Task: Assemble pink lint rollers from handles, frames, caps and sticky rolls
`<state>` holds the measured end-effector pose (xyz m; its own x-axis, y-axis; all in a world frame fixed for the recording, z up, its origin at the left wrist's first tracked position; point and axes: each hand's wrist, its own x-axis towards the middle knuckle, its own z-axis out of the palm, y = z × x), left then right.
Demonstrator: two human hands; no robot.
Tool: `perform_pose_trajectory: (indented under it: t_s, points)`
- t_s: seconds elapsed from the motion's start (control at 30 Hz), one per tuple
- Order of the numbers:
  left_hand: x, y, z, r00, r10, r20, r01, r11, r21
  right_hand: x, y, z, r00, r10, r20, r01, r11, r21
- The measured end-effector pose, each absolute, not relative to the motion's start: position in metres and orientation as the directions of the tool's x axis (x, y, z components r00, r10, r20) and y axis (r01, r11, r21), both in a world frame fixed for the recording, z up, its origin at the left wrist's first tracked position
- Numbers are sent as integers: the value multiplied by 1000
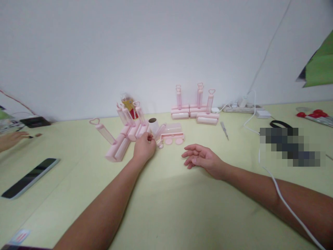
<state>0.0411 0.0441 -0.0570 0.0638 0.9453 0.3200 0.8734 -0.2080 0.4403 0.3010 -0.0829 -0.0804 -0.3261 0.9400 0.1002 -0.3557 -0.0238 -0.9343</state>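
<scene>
My left hand (145, 147) is closed, its fingertips pinched beside loose lint roller parts; what lies between them, if anything, I cannot make out. Just beyond those fingers stands a white adhesive roll (154, 127) with a cardboard core. Right of it lie a clear pink cover (173, 128) and a pink housing (172, 135) with round end caps (179, 141). A small pink heart-shaped piece (160, 144) rests near my left fingertips. My right hand (201, 158) hovers open over the table, fingers apart, holding nothing. Several pink lint rollers (118, 147) with heart-topped handles stand left of my left hand.
More assembled lint rollers (207, 118) stand near the wall. A thin pen-like tool (224, 130), a power strip (240, 108) and red-handled scissors (310, 114) are to the right. A white cable (275, 187) crosses my right arm. At left are a phone (30, 178) and another person's hand (13, 140).
</scene>
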Motion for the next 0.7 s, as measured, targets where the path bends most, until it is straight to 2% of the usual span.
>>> perform_pose_trajectory:
  t_s: [0.1, 0.27, 0.33, 0.7]
  points:
    - [41, 42, -55, 80, 940, 331, 889, -217, 403, 301, -83, -81, -326, 940, 100, -355, -24, -935]
    - [40, 41, -51, 202, 938, 281, 948, -260, 186, 300, -82, -84, -322, 941, 98, -351, -22, -936]
    - [40, 43, -48, 242, 936, 257, 950, -283, 136, 300, -82, -83, -307, 947, 92, -340, -18, -940]
    - [47, 62, -37, 336, 934, 124, 940, -340, 19, 300, -80, -83, -239, 967, 83, -268, 16, -963]
